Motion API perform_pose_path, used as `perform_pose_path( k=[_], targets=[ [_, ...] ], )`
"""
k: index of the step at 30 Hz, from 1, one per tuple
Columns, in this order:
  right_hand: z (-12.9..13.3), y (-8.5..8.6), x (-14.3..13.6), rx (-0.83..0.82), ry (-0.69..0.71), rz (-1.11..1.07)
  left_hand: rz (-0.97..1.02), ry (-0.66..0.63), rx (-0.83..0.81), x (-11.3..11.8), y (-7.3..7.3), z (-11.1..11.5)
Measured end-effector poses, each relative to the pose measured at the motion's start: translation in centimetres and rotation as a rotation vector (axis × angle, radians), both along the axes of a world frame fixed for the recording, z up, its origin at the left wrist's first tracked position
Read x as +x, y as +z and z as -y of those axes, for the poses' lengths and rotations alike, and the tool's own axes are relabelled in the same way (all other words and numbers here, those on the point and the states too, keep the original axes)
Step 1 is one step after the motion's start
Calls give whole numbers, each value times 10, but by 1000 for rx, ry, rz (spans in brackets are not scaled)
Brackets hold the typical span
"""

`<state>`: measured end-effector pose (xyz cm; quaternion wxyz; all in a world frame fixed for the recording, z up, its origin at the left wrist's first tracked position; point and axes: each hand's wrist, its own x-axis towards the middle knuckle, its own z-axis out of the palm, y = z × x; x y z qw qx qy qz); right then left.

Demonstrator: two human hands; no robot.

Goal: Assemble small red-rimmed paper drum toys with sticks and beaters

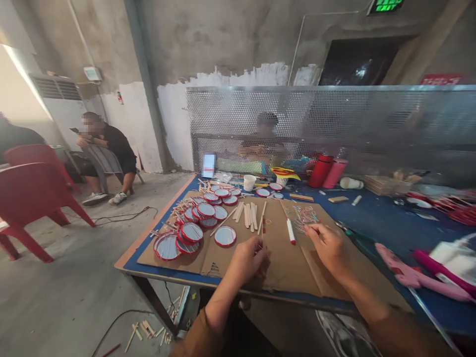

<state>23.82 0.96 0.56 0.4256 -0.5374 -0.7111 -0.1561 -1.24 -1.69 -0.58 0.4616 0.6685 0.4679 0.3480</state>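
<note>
Over the cardboard (284, 270), the left hand (248, 259) pinches a thin stick (264, 224), the right hand (327, 245), fingers narrowed, hold unclear, meets a coloured tangle (305, 214), and beyond stand a white cup (249, 183), contents unseen, and another cup (281, 182) topped with yellow-red material (288, 173).

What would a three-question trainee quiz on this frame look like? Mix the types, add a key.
1. True or false: the fingertips of the right hand are at the heap of small coloured pieces on the cardboard.

2. Multiple choice: what does the left hand hold?
a) a paper cup
b) a thin stick
c) a red bottle

3. Fill the gap: the white tube lying on the cardboard has its ____ end nearer the person.

Key: 1 true; 2 b; 3 red.
</note>
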Motion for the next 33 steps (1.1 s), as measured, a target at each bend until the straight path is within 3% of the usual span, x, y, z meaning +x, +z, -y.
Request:
perform_pose_path(
  k=[6, 10, 15, 21, 25, 30, 33],
  targets=[
    [-9, 21, 12, -118, -189, 257, 113, -58, -81, 0, 1, 1],
    [-9, 29, -10, -292, -112, 612, 99, -58, -95, 0, 9, 4],
    [-16, 24, -28, -322, -39, 901, 76, -43, -123, 0, 14, 5],
    [-24, 12, -28, -306, -21, 937, 94, -71, -103, 0, 12, 4],
    [-14, 17, -29, -333, -54, 877, 76, -45, -120, 0, 12, 4],
    [4, 42, -5, -341, -347, 727, 66, -57, -109, -1, 11, 3],
    [12, 50, 20, -454, -477, 694, 22, -33, -88, -2, 12, 5]
  ],
)
